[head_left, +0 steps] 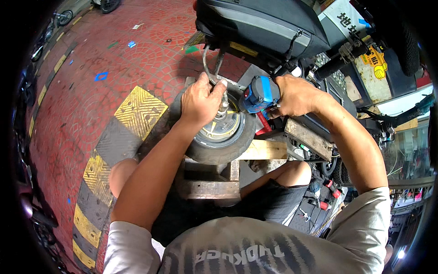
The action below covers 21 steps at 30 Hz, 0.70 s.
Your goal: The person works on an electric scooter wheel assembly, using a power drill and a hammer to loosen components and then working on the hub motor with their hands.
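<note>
A small wheel with a black tyre [216, 153] and a pale hub lies in front of me, below the rear of a two-wheeler. My left hand [200, 100] is closed beside the metal axle end [223, 106]. Its thumb and fingers lie by a thin grey curved tube [205, 58], but what sits inside the grip is hidden. To the right of the wheel, my right hand [292, 97] grips a blue and black cordless power tool [261, 94]. The tool's front points toward the hub; its tip cannot be made out.
Wooden blocks [207, 189] and a plank [309, 139] stand under and beside the wheel. A black bag [264, 25] overhangs the far side. Red-handled tools [332, 188] lie at lower right. A yellow and black ramp strip [141, 112] crosses the red paving on the left.
</note>
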Available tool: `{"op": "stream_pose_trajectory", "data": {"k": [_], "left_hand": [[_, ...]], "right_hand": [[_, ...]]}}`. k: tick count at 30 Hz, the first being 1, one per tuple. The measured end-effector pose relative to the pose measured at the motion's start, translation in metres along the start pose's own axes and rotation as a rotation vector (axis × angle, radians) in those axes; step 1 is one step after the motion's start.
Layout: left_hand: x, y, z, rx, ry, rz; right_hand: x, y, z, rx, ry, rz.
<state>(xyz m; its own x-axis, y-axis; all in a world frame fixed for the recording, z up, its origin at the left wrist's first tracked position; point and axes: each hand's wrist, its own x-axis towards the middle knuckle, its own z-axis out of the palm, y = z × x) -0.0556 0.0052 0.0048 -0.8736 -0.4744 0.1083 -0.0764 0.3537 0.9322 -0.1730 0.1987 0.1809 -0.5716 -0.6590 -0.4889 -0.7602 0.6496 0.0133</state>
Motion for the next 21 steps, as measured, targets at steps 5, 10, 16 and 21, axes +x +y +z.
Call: {"op": "stream_pose_trajectory", "data": {"k": [5,10,16,21], "left_hand": [[0.001,-0.006,0.003,0.054,0.05,0.048],[0.0,-0.005,0.001,-0.007,0.052,0.033],[0.0,0.003,0.004,0.123,0.08,0.048],[-0.001,-0.003,-0.002,0.01,0.104,0.065]], "right_hand": [[-0.009,-0.007,-0.005,-0.144,0.032,-0.02],[-0.006,-0.006,-0.003,0.07,-0.013,0.033],[-0.005,0.022,0.018,0.028,0.106,0.055],[-0.014,0.001,0.012,-0.128,0.226,-0.024]]}}
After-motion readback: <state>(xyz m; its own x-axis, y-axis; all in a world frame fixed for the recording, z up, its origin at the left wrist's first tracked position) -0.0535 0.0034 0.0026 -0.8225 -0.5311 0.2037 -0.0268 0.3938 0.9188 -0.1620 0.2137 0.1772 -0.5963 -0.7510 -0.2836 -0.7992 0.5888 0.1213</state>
